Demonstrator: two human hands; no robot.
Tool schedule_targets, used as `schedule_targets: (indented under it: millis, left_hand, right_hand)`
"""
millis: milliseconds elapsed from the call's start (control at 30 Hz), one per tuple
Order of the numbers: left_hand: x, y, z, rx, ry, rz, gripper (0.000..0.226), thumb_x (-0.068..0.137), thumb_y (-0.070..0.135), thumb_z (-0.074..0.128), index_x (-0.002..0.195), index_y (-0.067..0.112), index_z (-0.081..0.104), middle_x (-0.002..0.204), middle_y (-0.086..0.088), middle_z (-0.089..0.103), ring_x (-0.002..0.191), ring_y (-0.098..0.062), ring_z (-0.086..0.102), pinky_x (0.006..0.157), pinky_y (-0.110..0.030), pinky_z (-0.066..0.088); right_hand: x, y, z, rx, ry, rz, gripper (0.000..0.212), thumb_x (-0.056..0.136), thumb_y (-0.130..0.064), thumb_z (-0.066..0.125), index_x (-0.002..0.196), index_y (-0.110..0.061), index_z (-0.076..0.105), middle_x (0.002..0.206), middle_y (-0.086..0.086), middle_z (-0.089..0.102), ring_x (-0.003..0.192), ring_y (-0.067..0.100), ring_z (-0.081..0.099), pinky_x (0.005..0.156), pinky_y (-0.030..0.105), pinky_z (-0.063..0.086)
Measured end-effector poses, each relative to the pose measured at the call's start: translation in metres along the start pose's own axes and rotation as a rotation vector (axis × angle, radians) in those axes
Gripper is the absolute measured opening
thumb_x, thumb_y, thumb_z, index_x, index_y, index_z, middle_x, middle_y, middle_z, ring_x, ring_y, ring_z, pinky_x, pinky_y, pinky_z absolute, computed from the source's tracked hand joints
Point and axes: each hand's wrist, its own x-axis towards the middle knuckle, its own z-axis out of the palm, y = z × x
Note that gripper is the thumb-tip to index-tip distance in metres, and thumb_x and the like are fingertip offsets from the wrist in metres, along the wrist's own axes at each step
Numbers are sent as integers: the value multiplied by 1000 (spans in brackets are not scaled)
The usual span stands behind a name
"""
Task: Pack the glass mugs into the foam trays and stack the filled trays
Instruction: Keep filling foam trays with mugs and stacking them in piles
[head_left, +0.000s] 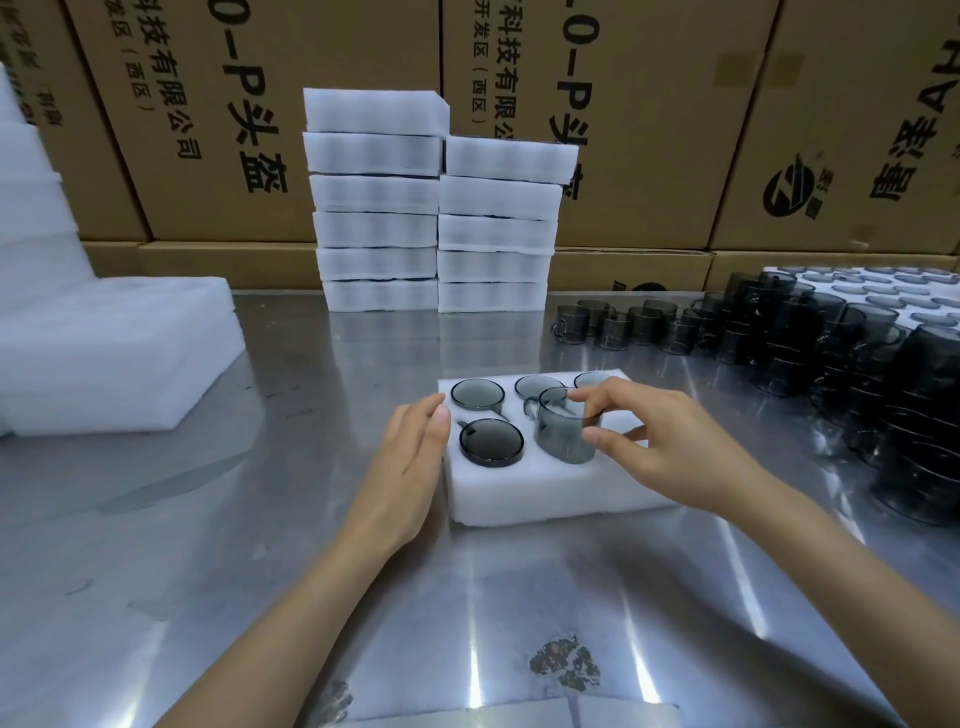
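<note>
A smoky grey glass mug (566, 432) stands partly sunk into the near middle pocket of a white foam tray (545, 493) that lies on a shiny metal desk (260, 545), a little right of the scene's middle. The right hand (660, 441) pinches this mug at its rim, fingers on the far side and thumb on the near side; the mug's handle points left. The left hand (415, 452) lies flat with straight fingers against the tray's left edge, gripping nothing. In the tray, a mug sunk in the near left pocket (491, 440) shows its dark round rim, and the far row holds three more mugs (537, 387), the rightmost partly hidden behind the right hand. Far behind the tray, two stacks of filled foam trays (436, 223) stand side by side, the left stack taller. At the right, many loose grey glass mugs (779, 332) stand on the desk, some piled in stacks, with a foam sheet of round grey lids or bases behind them; which they are cannot be told. At the left lies a thick pile of empty white foam (114, 353). Brown cardboard cartons (649, 104) with black printed characters form a wall along the far edge of the desk.
</note>
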Motion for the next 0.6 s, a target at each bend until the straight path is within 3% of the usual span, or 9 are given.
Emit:
schedule_targets:
  millis: [67, 167, 233, 367, 467, 600]
  left_hand:
    - [-1, 3, -1, 35, 2, 29, 62, 86, 58, 25, 135, 25, 45, 134, 12, 44, 112, 24, 34, 89, 5, 23]
    - [-4, 13, -2, 167, 10, 161, 41, 97, 49, 36, 134, 31, 44, 134, 19, 43, 124, 10, 35, 101, -6, 25]
    - [-7, 25, 0, 265, -25, 302, 53, 93, 53, 35, 140, 30, 40, 139, 20, 40, 130, 5, 31, 107, -12, 20]
    - [-13, 43, 12, 522, -230, 510, 66, 89, 58, 28, 148, 30, 23, 153, 19, 22, 141, 3, 15, 116, -20, 1]
    - [-14, 41, 19, 745, -295, 553, 71, 89, 64, 17, 150, 29, 16, 157, 18, 8, 145, -1, 3, 116, -24, -10]
    - [-12, 43, 22, 772, -292, 522, 77, 83, 67, 13, 147, 29, 33, 153, 17, 28, 143, -2, 15, 115, -25, -7]
  right_hand:
    - [-3, 1, 0, 8, -1, -5, 11, 89, -28, 58, 95, -36, 56, 121, -34, 52, 115, -3, 52, 90, 33, 49]
    - [-9, 2, -1, 2, 24, -30, 31, 89, -40, 52, 114, -57, 46, 133, -42, 36, 126, -9, 40, 100, 27, 38]
    - [-12, 3, 0, -9, 19, -44, 42, 90, -44, 49, 124, -63, 33, 139, -43, 27, 131, -18, 25, 102, 22, 31]
    - [-14, 4, 10, -116, -47, -56, 57, 91, -46, 49, 141, -46, 22, 148, -33, 18, 135, -19, 11, 111, 15, 19]
    - [-15, 4, 21, -246, -84, -98, 60, 93, -44, 51, 146, -34, 24, 149, -26, 16, 136, -16, 9, 110, 5, 6]
    - [-14, 6, 27, -408, -136, -106, 64, 93, -52, 43, 149, -28, 24, 150, -23, 10, 142, -4, 13, 111, 10, 4]
